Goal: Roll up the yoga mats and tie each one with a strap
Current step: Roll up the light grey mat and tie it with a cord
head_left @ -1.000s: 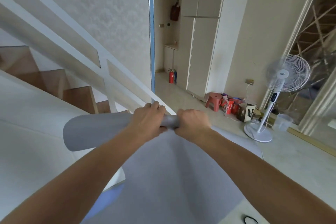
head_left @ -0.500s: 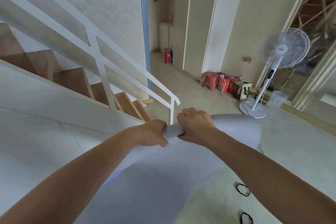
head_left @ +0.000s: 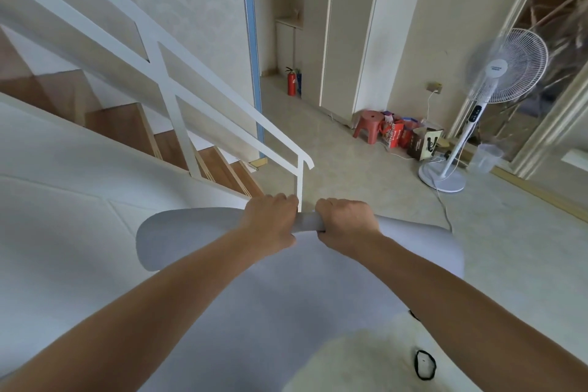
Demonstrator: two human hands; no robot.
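A pale grey yoga mat hangs from my two hands, its top edge curled into a thin roll. My left hand grips the roll at the middle. My right hand grips it just to the right, knuckles up. The rest of the mat drapes down toward me, its left and right corners flaring out. A black loop strap lies on the floor at the lower right. A second dark strap peeks out beside my right forearm.
A staircase with a white railing rises on the left, its post just beyond my hands. A standing fan with its cord, a red stool, bags and a clear bucket sit at the far right. Tiled floor lies ahead.
The view has swung; the mat's left corner now flares out left of my left hand. My hands keep gripping the roll and have levelled out side by side.
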